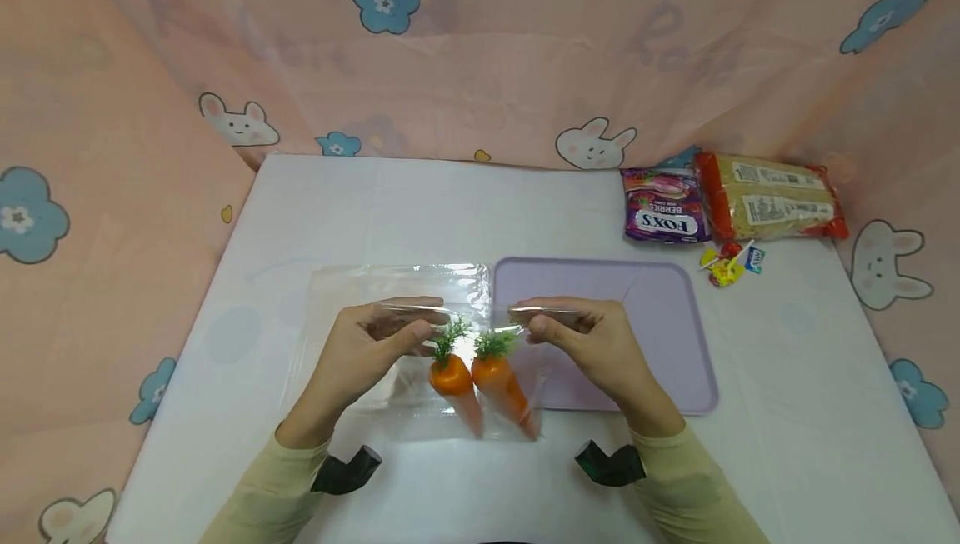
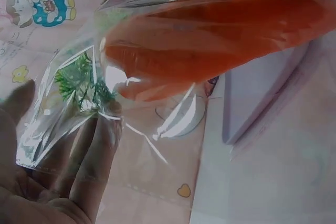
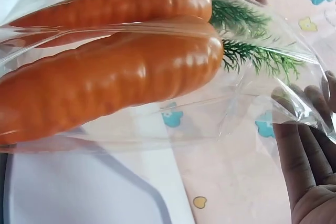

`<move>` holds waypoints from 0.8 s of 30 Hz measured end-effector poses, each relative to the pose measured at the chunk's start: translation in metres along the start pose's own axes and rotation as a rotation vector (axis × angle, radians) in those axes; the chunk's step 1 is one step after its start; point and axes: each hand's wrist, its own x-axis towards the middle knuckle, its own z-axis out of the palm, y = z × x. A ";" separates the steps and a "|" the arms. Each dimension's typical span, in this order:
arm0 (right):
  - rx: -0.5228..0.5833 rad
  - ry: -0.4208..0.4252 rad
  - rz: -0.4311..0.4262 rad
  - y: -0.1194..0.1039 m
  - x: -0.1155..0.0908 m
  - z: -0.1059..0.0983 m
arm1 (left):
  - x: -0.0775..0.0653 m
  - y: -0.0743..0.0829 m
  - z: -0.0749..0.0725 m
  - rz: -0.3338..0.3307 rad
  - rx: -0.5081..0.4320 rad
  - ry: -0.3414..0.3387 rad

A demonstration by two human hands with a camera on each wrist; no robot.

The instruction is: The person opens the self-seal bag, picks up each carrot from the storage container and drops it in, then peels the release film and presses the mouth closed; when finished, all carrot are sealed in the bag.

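Two orange carrots with green leafy tops, the left carrot [image 1: 452,376] and the right carrot [image 1: 497,373], lie inside a clear plastic bag [image 1: 405,423]. My left hand [image 1: 360,352] pinches the bag's upper edge at its left corner. At the opposite corner my right hand [image 1: 600,348] grips the same edge between thumb and fingers. The bag is stretched between both hands, leafy ends toward the held edge. The left wrist view shows one carrot [image 2: 210,51] close up through the film, and in the right wrist view both appear, the nearer carrot [image 3: 115,82] largest.
Right of centre on the white table [image 1: 420,211] lies a lilac tray [image 1: 675,344], partly behind the right hand. Another clear plastic sheet or bag [image 1: 330,286] lies at left. A purple FOX'S candy bag [image 1: 665,204], a red-and-yellow packet [image 1: 772,198] and small candies [image 1: 727,265] sit back right.
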 end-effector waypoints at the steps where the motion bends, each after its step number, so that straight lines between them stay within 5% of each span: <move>1: -0.009 0.002 -0.004 0.001 0.000 0.000 | 0.000 0.000 0.000 -0.004 0.013 0.014; 6: -0.054 0.015 -0.038 0.001 0.002 -0.001 | 0.000 0.003 0.003 -0.028 0.049 0.064; 13: -0.058 0.040 -0.025 -0.017 0.003 0.002 | 0.001 0.018 0.005 -0.053 0.048 0.049; 21: -0.036 -0.049 -0.091 -0.010 0.001 -0.005 | -0.001 0.004 -0.007 -0.071 0.036 -0.032; 24: -0.050 -0.045 -0.108 0.000 0.000 -0.010 | -0.003 0.000 -0.011 -0.026 0.016 -0.057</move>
